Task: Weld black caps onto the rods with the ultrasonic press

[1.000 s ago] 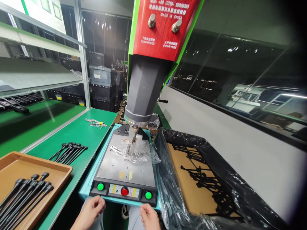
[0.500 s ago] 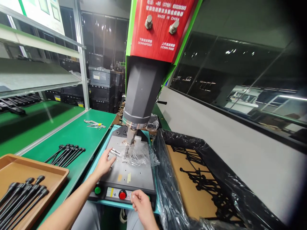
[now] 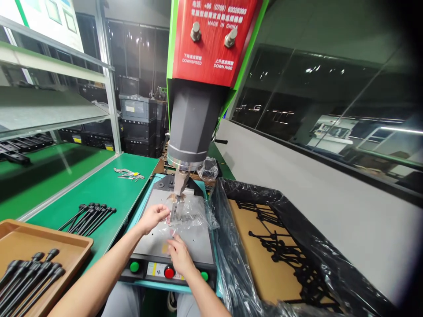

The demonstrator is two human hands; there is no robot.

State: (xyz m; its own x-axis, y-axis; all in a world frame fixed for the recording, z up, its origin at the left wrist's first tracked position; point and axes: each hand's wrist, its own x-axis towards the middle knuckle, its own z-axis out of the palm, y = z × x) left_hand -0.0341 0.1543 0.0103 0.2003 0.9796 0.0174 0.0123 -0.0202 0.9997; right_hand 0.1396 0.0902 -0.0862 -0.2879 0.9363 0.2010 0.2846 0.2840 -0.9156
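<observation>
My left hand (image 3: 155, 218) is over the left side of the machine's metal plate (image 3: 148, 243), thumb and fingers pressed together beside the small fixture (image 3: 175, 212). Whatever is in that pinch, if anything, is too small to make out. Crumpled clear plastic film (image 3: 194, 211) lies around the fixture, to the right of these fingertips. My right hand (image 3: 181, 255) hovers above the front of the plate, fingers loosely apart, with nothing seen in it. Over the fixture the metal welding horn (image 3: 181, 181) points down from the grey machine head (image 3: 194, 119).
Green buttons (image 3: 134, 267) and a red button (image 3: 169, 272) line the machine's front. Black rods lie on the green table (image 3: 132, 193) and in a brown tray (image 3: 84, 246). Pliers (image 3: 127, 172) lie farther back. A plastic-lined box (image 3: 241, 246) with black parts stands right.
My left hand has moved right towards the fixture and its fingers have closed together. My right hand has moved from the front buttons up over the plate, and its fingers have loosened.
</observation>
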